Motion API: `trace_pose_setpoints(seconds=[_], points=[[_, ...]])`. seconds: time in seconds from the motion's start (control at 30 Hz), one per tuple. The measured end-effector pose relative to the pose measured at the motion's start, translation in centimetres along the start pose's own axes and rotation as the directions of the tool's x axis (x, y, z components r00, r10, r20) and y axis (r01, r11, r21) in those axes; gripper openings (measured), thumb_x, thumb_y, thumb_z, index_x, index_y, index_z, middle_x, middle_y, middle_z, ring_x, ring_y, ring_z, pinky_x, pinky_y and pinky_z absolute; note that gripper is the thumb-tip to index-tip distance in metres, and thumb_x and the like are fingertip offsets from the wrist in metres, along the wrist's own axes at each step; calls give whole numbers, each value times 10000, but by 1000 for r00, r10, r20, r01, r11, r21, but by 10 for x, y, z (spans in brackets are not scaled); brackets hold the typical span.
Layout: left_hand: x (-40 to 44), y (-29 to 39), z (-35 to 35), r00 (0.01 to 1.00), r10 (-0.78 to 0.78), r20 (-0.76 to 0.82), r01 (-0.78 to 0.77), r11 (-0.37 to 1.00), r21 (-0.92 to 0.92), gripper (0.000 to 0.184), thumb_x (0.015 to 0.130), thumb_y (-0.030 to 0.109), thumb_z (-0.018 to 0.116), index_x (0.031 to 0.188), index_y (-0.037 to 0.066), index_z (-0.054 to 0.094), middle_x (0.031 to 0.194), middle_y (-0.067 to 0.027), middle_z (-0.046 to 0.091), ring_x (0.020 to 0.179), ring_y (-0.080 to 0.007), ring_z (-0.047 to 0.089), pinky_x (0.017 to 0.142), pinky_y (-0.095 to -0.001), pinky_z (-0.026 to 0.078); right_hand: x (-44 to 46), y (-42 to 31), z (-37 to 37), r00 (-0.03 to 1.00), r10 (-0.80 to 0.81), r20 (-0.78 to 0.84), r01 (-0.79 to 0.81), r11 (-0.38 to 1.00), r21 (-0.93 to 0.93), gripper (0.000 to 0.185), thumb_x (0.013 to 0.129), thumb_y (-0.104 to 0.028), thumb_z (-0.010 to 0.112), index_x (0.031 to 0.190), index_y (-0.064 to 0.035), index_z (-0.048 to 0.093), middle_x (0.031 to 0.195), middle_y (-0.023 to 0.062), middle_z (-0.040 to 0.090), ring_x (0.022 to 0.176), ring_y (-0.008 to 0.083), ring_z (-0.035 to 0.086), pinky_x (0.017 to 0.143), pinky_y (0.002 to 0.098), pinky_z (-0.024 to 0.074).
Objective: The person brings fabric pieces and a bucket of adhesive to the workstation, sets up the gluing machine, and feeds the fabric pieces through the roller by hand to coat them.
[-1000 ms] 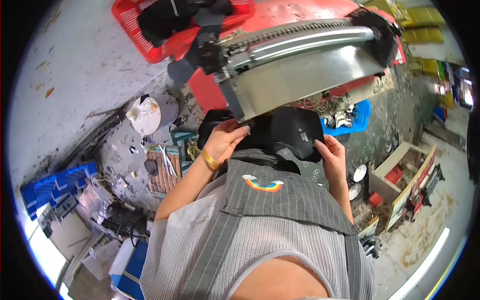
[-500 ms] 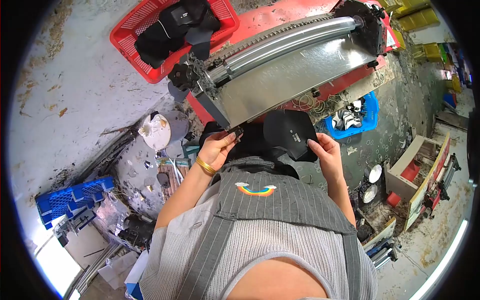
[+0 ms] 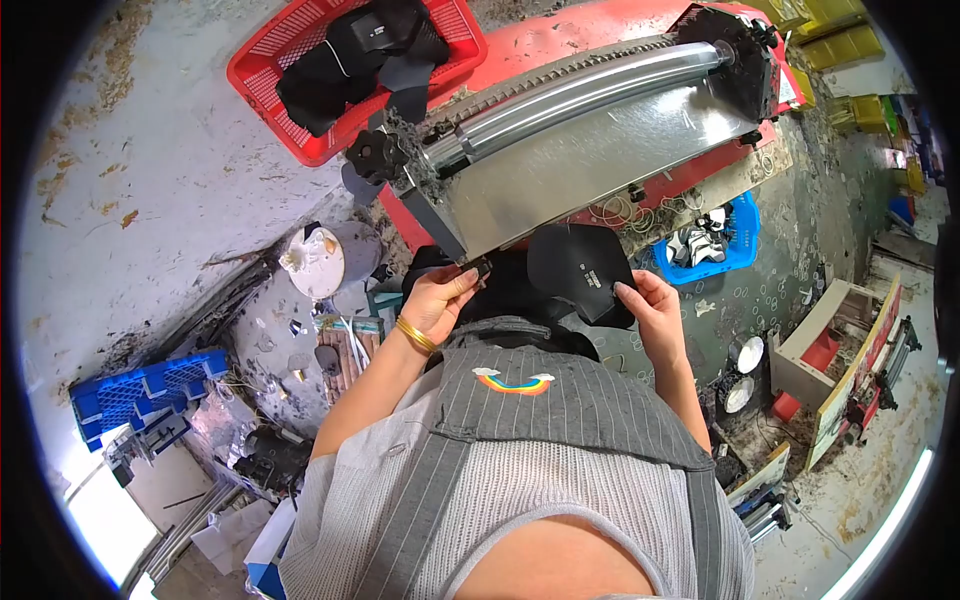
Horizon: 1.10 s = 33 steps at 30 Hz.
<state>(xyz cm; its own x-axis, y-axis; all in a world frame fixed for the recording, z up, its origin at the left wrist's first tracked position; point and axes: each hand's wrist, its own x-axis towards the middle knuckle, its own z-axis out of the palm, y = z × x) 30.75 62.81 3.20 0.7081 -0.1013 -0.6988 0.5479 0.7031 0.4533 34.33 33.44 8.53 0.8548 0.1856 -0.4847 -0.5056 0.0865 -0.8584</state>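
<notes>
My right hand [image 3: 655, 310] pinches the lower right edge of a flat black sheet piece [image 3: 575, 265] with rounded corners and small white printing. The piece is in front of the roller machine's metal plate [image 3: 590, 150], above my dark-clad lap. My left hand [image 3: 440, 303], with a gold bracelet on the wrist, is closed, thumb against fingers, at a small dark part [image 3: 482, 270] below the plate's near left corner. Whether that part is loose or belongs to the machine, I cannot tell.
A red basket [image 3: 300, 140] of black pieces stands beyond the machine's left end. To the right below the machine is a blue basket [image 3: 745, 235] with white-and-black pieces. A white-topped bucket [image 3: 325, 262] stands left. A blue crate [image 3: 150, 395] lies farther left.
The view has shifted slightly, so the machine and baskets appear a little farther right. Both hands keep nearly the same positions and grips.
</notes>
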Motion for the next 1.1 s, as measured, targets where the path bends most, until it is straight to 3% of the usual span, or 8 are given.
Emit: trace_pose_setpoints(seconds=[0.23, 0.43, 0.57, 0.63, 0.83, 0.9, 1.03, 1.1], points=[[-32, 23, 29, 974, -111, -200, 183, 903, 390, 123, 846, 126, 598, 880, 8, 588, 915, -83, 633, 830, -153, 605, 738, -265, 495, -2, -5, 0, 1000, 8, -17, -8, 1000, 22, 133, 825, -29, 594, 949, 17, 596, 834, -3, 619, 723, 34, 548, 650, 171, 442], [3, 58, 159, 410, 614, 674, -708, -252, 660, 124, 811, 104, 589, 918, 48, 558, 877, -133, 591, 847, -277, 581, 739, -316, 467, -5, -10, -13, 1000, 5, -13, -4, 998, 63, 133, 823, -30, 595, 948, 16, 597, 833, -3, 619, 728, 37, 552, 656, 174, 447], [133, 63, 221, 178, 492, 852, -408, -751, 519, 530, 855, 389, 501, 1190, -17, 440, 1265, -188, 435, 1205, -326, 381, 955, -395, 360, -7, -12, -20, 999, -48, 13, 47, 999, 13, 124, 822, -35, 601, 937, 12, 594, 828, -12, 611, 729, 28, 538, 657, 171, 437], [160, 68, 234, 445, 386, 808, -257, -809, 528, 775, 845, 537, 394, 1337, -42, 238, 1398, -202, 258, 1314, -300, 230, 1029, -379, 285, -12, -12, -22, 997, -76, -16, 76, 996, 37, 141, 826, -37, 600, 956, 15, 586, 844, -7, 609, 756, 38, 541, 678, 182, 437], [165, 80, 243, 609, 242, 756, -397, -732, 554, 921, 810, 651, 342, 1369, -50, 128, 1423, -242, 154, 1323, -322, 193, 1065, -377, 220, -9, -12, -37, 998, -46, 48, 40, 992, 119, 169, 835, -47, 589, 988, 26, 581, 867, 7, 615, 773, 50, 557, 692, 189, 453], [130, 86, 242, 398, 365, 842, -575, -616, 539, 890, 825, 595, 432, 1366, -52, 147, 1414, -231, 202, 1322, -303, 211, 1065, -373, 214, -8, -24, -40, 994, -72, 79, 61, 989, 138, 172, 835, -48, 590, 990, 26, 581, 861, 6, 613, 769, 50, 556, 685, 188, 454], [36, 58, 215, 613, -274, 741, -529, 553, 643, 683, 702, 343, 739, 1210, -10, 450, 1214, -132, 489, 1088, -157, 465, 919, -307, 374, -18, -46, -47, 980, -82, 179, 53, 986, 160, 182, 833, -54, 598, 993, 30, 577, 854, 11, 611, 759, 52, 555, 673, 194, 460], [19, 46, 199, 655, -475, 587, -362, 484, 796, 439, 725, 169, 730, 1090, 21, 534, 1050, -42, 560, 940, -72, 492, 814, -253, 421, -18, -56, -49, 976, -86, 198, 63, 991, 122, 192, 838, -69, 599, 1002, 28, 574, 857, 5, 610, 757, 48, 553, 667, 191, 456]])
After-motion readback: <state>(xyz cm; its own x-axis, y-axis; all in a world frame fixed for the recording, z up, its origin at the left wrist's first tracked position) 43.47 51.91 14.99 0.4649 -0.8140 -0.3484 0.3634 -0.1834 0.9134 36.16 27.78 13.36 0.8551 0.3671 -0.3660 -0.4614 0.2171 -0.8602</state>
